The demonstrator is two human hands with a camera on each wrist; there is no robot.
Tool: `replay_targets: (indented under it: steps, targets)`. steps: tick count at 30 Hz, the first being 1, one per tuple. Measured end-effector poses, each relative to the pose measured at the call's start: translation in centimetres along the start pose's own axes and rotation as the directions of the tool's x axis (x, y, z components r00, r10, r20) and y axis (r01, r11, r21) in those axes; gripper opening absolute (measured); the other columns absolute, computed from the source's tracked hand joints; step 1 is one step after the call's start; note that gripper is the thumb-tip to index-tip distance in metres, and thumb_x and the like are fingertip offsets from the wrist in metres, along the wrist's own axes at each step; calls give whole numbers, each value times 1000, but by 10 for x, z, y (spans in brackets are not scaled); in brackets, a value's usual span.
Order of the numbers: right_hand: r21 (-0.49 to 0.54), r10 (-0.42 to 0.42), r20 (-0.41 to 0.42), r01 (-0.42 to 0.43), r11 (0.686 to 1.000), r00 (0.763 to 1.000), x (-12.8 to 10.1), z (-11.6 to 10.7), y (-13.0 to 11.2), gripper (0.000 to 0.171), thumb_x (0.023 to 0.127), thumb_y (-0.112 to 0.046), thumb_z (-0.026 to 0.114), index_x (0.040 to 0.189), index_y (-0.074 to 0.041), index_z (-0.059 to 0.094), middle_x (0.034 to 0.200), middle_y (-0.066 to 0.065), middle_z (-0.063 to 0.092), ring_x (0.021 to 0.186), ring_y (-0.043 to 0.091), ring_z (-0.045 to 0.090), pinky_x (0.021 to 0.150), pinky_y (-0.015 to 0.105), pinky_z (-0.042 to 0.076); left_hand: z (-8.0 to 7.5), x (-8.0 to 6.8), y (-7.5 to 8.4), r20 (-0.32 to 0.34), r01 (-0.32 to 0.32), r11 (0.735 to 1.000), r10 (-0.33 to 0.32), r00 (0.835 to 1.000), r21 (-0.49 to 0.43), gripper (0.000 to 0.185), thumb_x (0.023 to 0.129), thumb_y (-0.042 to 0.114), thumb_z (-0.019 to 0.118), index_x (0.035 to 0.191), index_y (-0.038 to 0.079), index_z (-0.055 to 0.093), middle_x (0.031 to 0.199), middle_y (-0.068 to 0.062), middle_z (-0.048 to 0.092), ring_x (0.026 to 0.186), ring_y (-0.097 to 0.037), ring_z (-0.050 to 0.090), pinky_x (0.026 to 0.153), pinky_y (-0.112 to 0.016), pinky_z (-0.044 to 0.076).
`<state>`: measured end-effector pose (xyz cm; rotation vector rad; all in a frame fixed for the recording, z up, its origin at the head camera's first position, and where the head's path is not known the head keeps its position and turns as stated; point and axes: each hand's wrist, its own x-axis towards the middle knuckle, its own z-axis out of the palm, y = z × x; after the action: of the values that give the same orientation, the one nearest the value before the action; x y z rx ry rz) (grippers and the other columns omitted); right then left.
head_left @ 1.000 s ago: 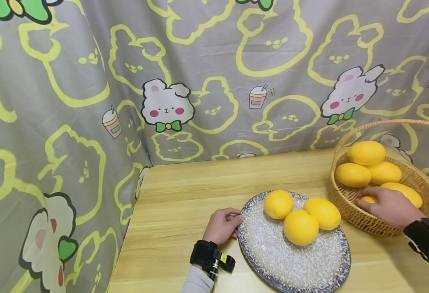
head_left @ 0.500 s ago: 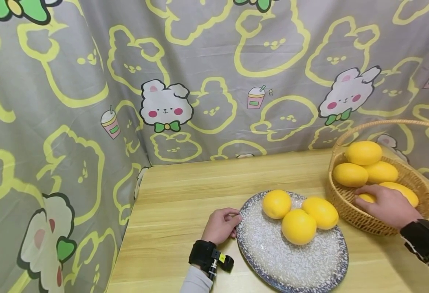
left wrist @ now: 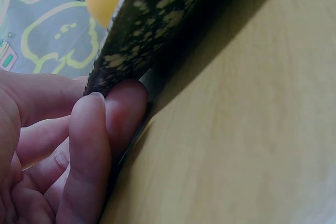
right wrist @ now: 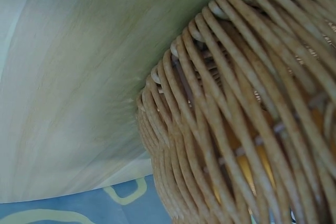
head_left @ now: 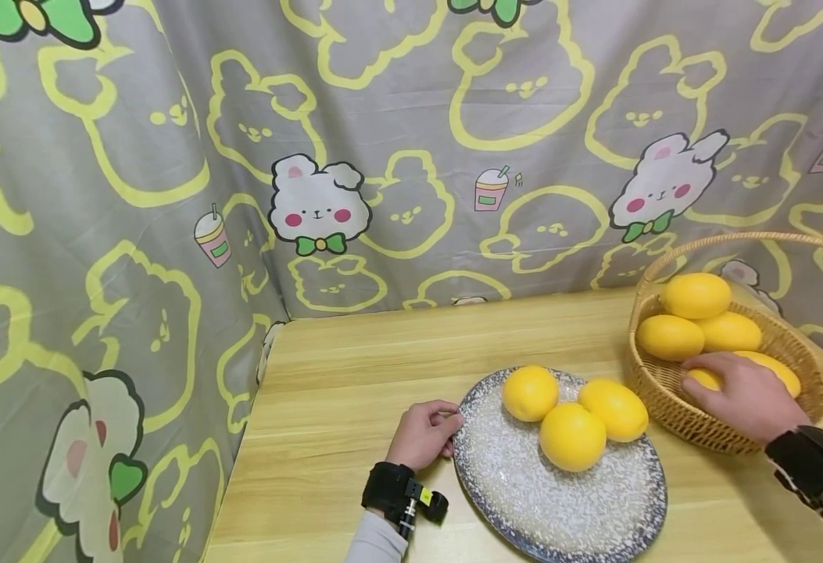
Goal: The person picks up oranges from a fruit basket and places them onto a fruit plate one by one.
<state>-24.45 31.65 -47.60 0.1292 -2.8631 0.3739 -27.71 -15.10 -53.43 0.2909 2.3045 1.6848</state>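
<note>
Head view: right hand [head_left: 745, 395] inside basket [head_left: 671, 410], fingers curled over lemon [head_left: 704, 379] at near side. Left hand [head_left: 421, 434] pinching plate [head_left: 559, 508] rim, left of basket. Advisable: firm full grasp, straight lift clear of basket rim, plate kept steady.

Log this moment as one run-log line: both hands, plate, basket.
left hand: pinches plate rim | right hand: in basket, over a yellow fruit | plate: three yellow fruits
</note>
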Motion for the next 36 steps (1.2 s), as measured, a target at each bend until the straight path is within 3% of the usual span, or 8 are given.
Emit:
replay_targets:
  steps: [9, 36]
  targets:
    - [10, 16, -84, -15, 1000, 996, -1, 0, -5, 31, 98, -29, 67, 117, -4, 70, 121, 31, 67, 108, 52, 60, 86, 65, 46, -2, -2, 1, -2, 13, 1000, -13, 1000, 12, 31, 99, 23, 69, 125, 6, 73, 66, 2, 67, 48, -7, 58, 48, -20, 46]
    - [-23, -8, -82, 6, 1000, 997, -12, -7, -5, 31, 98, -28, 67, 118, -5, 69, 125, 32, 62, 110, 50, 54, 88, 68, 43, 0, -2, -2, 5, 18, 1000, -18, 1000, -13, 32, 98, 23, 70, 125, 7, 73, 67, 4, 66, 48, -6, 57, 47, -20, 44]
